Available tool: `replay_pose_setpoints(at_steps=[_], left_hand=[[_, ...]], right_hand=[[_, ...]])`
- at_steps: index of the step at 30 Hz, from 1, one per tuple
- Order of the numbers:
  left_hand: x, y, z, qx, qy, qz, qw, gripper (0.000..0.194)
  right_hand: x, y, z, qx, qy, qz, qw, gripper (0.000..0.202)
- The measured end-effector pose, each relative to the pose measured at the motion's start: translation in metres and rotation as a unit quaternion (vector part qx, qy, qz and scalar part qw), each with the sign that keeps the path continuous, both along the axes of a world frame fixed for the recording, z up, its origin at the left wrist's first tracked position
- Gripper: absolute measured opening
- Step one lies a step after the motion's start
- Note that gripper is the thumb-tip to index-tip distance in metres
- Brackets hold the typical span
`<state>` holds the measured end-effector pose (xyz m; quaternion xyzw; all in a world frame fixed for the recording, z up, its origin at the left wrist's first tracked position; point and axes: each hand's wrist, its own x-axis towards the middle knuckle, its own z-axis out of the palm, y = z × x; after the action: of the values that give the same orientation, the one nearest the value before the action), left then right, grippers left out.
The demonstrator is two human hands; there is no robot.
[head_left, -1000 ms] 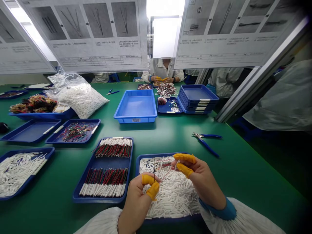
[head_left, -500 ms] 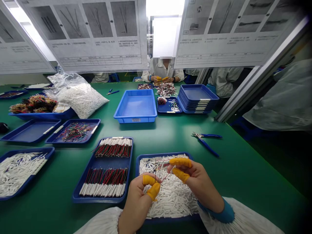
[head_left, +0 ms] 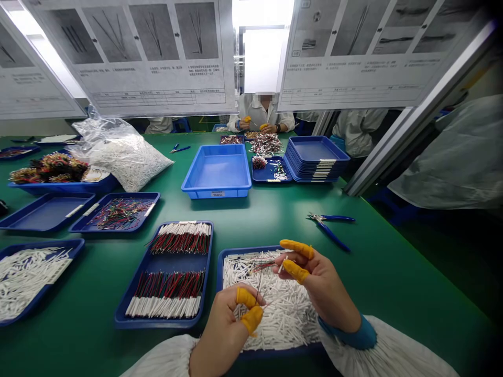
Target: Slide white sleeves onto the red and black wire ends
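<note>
My left hand [head_left: 231, 319], with yellow finger covers, pinches thin dark and reddish wires [head_left: 258, 290] above a tray of short white tubes [head_left: 281, 319]. To the right, over the same tray, my right hand [head_left: 314, 277] holds a small white tube [head_left: 283, 264] between thumb and fingers; its covered index finger is raised. A few red wires [head_left: 264, 265] lie near the back of the tube tray. Left of my hands stands a blue tray [head_left: 178, 262] with two rows of red, black and green wires ending in white tubes.
Blue-handled cutters [head_left: 332, 230] lie on the right. Behind are a light blue bin [head_left: 217, 170], stacked trays [head_left: 317, 157] and a bag of white pieces [head_left: 121, 154]. More trays [head_left: 116, 212] stand at left. A person [head_left: 261, 115] sits opposite; printed sheets [head_left: 157, 78] hang above.
My left hand has moved slightly right and down. My right index finger has lifted away from the thumb, and the white tube now stands more upright. The person opposite has parted their hands.
</note>
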<state>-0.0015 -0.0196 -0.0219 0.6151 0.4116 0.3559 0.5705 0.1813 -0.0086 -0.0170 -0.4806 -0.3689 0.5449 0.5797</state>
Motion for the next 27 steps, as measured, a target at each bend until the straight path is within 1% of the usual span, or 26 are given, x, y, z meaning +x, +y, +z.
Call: replay_pose_setpoints(at_steps=[5,10,15,20,27], left_hand=[[0.002,-0.004,0.003,0.029,0.031,-0.036,0.998,0.009],[0.005,-0.005,0.0,0.046,0.045,-0.061,0.996,0.016],[0.005,-0.004,-0.002,0.058,0.046,-0.058,0.996,0.02],[0.005,-0.005,0.001,0.05,0.053,-0.061,0.996,0.018],[0.005,-0.006,0.004,0.05,0.061,-0.063,0.995,0.019]], right_hand=[[-0.003,-0.002,0.002,0.016,-0.001,0.01,1.0,0.028],[-0.006,-0.006,0.005,0.014,-0.001,0.033,0.999,0.022],[-0.008,-0.008,0.008,0.003,0.008,0.054,0.999,0.022],[-0.008,-0.008,0.008,0.001,0.018,0.069,0.997,0.019],[-0.01,-0.008,0.017,-0.014,0.02,0.058,0.998,0.018]])
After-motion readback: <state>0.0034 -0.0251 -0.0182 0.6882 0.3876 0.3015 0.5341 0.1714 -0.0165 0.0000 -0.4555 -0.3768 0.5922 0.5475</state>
